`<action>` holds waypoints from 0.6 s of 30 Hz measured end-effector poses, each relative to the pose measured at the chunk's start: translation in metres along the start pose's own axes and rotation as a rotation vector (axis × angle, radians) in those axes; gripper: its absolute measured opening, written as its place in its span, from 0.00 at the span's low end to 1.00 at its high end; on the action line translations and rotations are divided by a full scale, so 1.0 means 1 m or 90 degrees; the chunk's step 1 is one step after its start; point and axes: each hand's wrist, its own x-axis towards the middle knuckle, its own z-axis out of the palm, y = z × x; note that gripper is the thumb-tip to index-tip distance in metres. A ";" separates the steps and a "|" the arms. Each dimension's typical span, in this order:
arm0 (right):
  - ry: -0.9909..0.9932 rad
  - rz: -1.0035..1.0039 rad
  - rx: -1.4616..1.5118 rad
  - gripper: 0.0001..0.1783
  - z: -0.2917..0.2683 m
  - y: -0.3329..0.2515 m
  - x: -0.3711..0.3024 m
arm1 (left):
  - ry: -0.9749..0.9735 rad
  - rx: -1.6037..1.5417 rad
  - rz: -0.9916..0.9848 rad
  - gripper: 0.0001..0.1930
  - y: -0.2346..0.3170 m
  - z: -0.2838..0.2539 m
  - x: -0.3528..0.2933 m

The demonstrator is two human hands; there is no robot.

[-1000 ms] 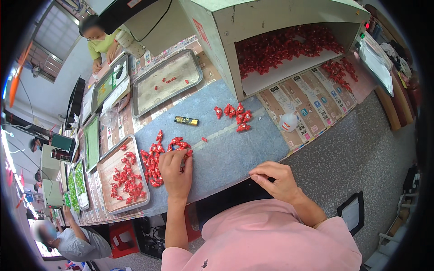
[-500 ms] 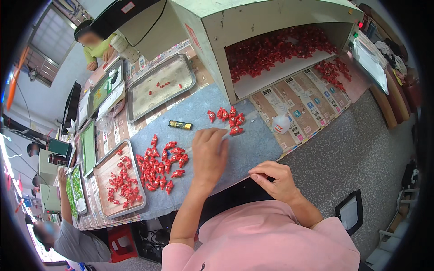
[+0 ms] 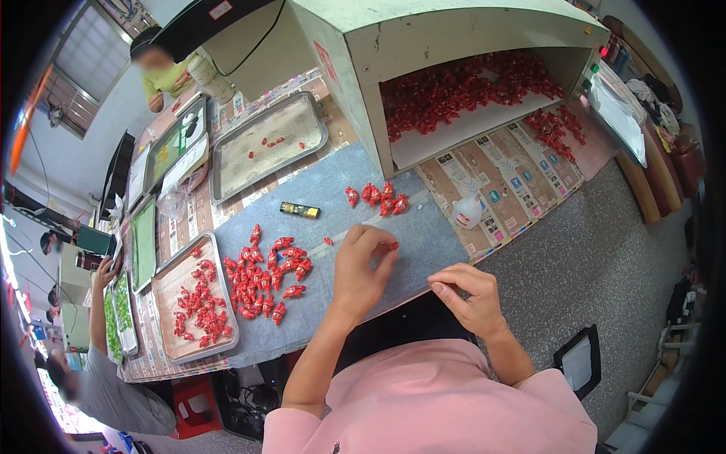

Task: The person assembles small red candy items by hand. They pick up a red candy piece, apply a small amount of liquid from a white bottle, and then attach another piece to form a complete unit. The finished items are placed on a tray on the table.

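Note:
My left hand is closed over the near edge of the blue cloth, with a small red figurine showing at its fingertips. To its right, my right hand is pinched, thumb against fingers; whatever it may hold is too small to make out. Beyond the left hand lies a small group of red figurines. A larger cluster of the same glossy red figurines spreads to its left. One tiny red piece lies just beyond my left wrist.
A black and yellow cylinder lies on the cloth. Metal trays stand at the left. A pale box-shaped machine full of red pieces stands behind. A white bottle is at right. Two co-workers sit left.
My left hand has come nearer, taking the closest red figurine away from the far group. My right hand has shifted slightly right. The tiny red piece is now visible.

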 end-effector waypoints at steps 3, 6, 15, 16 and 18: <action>0.091 -0.004 -0.040 0.10 0.000 0.003 0.002 | 0.015 -0.146 -0.096 0.11 -0.006 -0.015 -0.029; 0.293 0.001 -0.120 0.16 -0.002 0.011 0.012 | 0.049 -0.436 -0.200 0.10 -0.009 -0.024 -0.054; 0.171 0.097 -0.124 0.23 -0.019 0.035 0.057 | 0.037 -0.831 -0.434 0.10 -0.003 -0.046 -0.086; 0.152 0.107 -0.121 0.24 -0.019 0.035 0.058 | 0.036 -0.858 -0.426 0.10 -0.007 -0.045 -0.087; 0.124 0.061 -0.135 0.24 -0.017 0.032 0.056 | 0.031 -0.914 -0.408 0.10 -0.015 -0.042 -0.088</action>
